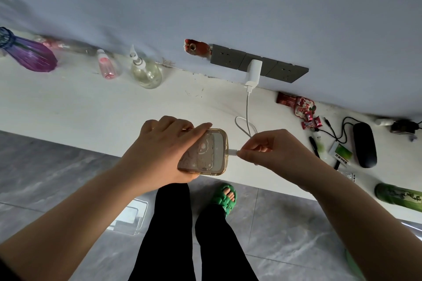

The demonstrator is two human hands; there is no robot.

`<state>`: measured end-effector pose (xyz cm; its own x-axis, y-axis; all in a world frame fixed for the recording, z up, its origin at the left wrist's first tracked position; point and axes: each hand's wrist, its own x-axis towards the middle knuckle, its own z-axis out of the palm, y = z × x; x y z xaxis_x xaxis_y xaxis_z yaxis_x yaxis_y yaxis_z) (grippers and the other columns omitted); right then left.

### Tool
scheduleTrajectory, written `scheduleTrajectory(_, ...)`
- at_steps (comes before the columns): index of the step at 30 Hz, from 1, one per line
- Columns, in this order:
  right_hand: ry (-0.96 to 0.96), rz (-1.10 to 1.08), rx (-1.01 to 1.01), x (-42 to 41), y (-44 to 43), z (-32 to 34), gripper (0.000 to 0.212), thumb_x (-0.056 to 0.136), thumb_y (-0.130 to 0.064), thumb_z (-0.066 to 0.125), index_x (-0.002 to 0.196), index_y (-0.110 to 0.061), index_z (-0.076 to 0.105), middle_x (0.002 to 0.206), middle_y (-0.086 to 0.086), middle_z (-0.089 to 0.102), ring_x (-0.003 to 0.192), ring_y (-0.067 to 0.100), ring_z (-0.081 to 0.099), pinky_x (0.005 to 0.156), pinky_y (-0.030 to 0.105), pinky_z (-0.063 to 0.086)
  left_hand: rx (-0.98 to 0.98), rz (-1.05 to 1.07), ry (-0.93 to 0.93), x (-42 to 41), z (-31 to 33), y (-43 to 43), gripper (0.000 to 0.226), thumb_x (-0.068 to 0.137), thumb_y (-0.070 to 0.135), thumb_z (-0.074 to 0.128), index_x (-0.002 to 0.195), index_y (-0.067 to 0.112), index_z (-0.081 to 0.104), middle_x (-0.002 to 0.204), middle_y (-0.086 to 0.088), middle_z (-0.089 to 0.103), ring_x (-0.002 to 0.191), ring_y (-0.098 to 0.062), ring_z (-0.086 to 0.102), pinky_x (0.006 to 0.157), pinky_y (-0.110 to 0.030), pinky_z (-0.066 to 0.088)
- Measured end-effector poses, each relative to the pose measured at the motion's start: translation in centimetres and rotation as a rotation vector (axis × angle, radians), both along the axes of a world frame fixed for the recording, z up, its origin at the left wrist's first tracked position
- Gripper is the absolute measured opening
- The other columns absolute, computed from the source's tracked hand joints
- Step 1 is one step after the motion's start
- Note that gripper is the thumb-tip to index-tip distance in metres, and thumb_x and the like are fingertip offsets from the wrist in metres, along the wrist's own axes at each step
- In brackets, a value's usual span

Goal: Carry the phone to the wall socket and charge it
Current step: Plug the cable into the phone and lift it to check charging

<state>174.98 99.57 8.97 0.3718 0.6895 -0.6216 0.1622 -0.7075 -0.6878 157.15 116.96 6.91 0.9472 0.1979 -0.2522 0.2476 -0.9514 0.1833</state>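
Observation:
My left hand [159, 150] grips the phone [206, 154], which sits in a clear gold-rimmed case with its back facing up, over the white counter's front edge. My right hand [269, 149] pinches the white cable plug [233, 151] against the phone's right end. The white cable [247, 112] loops back along the counter to a white charger [254, 73] plugged into the grey wall socket strip [228, 57].
On the white counter [80, 107] stand a purple vase [27, 52], a pink spray bottle [106, 66] and a clear pump bottle [146, 70]. To the right lie snack packets [301, 107], a black case [364, 143], black cables and a green bottle [397, 195].

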Motion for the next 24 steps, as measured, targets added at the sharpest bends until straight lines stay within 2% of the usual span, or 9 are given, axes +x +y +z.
scheduleTrajectory(3,0.014,0.032,-0.006,-0.4,-0.2,-0.2,0.008,0.08,-0.033,0.071,0.074,-0.028,0.075,0.067,-0.011,0.071,0.065,-0.005,0.06,0.062,0.019,0.043,0.028,-0.026,-0.001,-0.2,0.0,-0.2,0.091,0.055,0.063,0.066,0.137,0.027,0.045,0.109,-0.002,0.064,0.099,-0.029,0.06,0.078,-0.045,0.051)
scheduleTrajectory(8,0.056,-0.017,0.002,-0.9,-1.0,-0.8,0.01,0.08,-0.033,0.071,0.072,-0.029,0.074,0.062,-0.021,0.069,0.061,-0.006,0.058,0.06,0.018,0.04,0.015,-0.032,-0.005,-0.5,-0.2,-0.5,0.091,0.055,0.066,0.062,0.136,0.027,0.047,0.107,-0.001,0.064,0.097,-0.029,0.061,0.077,-0.045,0.05)
scheduleTrajectory(15,0.065,-0.052,0.012,-0.8,-0.7,-1.3,0.011,0.08,-0.035,0.071,0.071,-0.031,0.074,0.065,-0.018,0.07,0.062,-0.004,0.06,0.063,0.02,0.044,-0.009,-0.037,0.045,0.0,-0.7,-0.2,0.093,0.058,0.069,0.056,0.14,0.03,0.038,0.113,0.0,0.062,0.102,-0.027,0.058,0.08,-0.045,0.049)
scheduleTrajectory(20,0.05,-0.016,-0.022,-1.1,-0.6,-1.6,0.009,0.081,-0.038,0.07,0.077,-0.03,0.073,0.066,-0.019,0.07,0.065,-0.005,0.06,0.066,0.022,0.044,-0.015,-0.064,0.017,-0.1,-1.1,0.1,0.093,0.056,0.068,0.058,0.138,0.028,0.042,0.11,0.0,0.063,0.099,-0.028,0.06,0.079,-0.045,0.049)
scheduleTrajectory(21,0.026,0.011,-0.038,-1.2,-0.5,-1.7,0.013,0.08,-0.042,0.07,0.087,-0.032,0.073,0.075,-0.02,0.071,0.073,-0.007,0.061,0.072,0.024,0.046,-0.024,-0.069,0.014,-0.1,-1.2,0.2,0.093,0.055,0.069,0.058,0.137,0.028,0.044,0.109,0.0,0.064,0.098,-0.027,0.06,0.078,-0.045,0.05)
scheduleTrajectory(22,-0.02,0.065,-0.065,-1.3,-0.4,-1.7,0.031,0.077,-0.048,0.071,0.105,-0.034,0.068,0.096,-0.021,0.071,0.089,-0.008,0.061,0.082,0.027,0.048,-0.043,-0.072,0.02,0.0,-1.3,0.3,0.093,0.055,0.07,0.058,0.137,0.028,0.044,0.109,0.001,0.064,0.098,-0.026,0.061,0.078,-0.044,0.05)
scheduleTrajectory(23,-0.077,0.144,-0.088,-1.5,-0.2,-1.7,0.058,0.073,-0.055,0.071,0.126,-0.035,0.056,0.123,-0.019,0.062,0.112,-0.003,0.055,0.098,0.031,0.044,-0.066,-0.075,0.032,0.2,-1.3,0.4,0.094,0.056,0.071,0.056,0.138,0.028,0.042,0.109,0.002,0.064,0.099,-0.026,0.06,0.078,-0.044,0.051)
scheduleTrajectory(24,-0.147,0.241,-0.093,-1.8,0.2,-1.7,0.084,0.07,-0.06,0.072,0.143,-0.035,0.037,0.145,-0.014,0.045,0.131,0.003,0.041,0.113,0.033,0.031,-0.088,-0.081,0.046,0.4,-1.4,0.4,0.094,0.057,0.072,0.053,0.139,0.029,0.04,0.111,0.003,0.064,0.1,-0.025,0.06,0.079,-0.044,0.05)
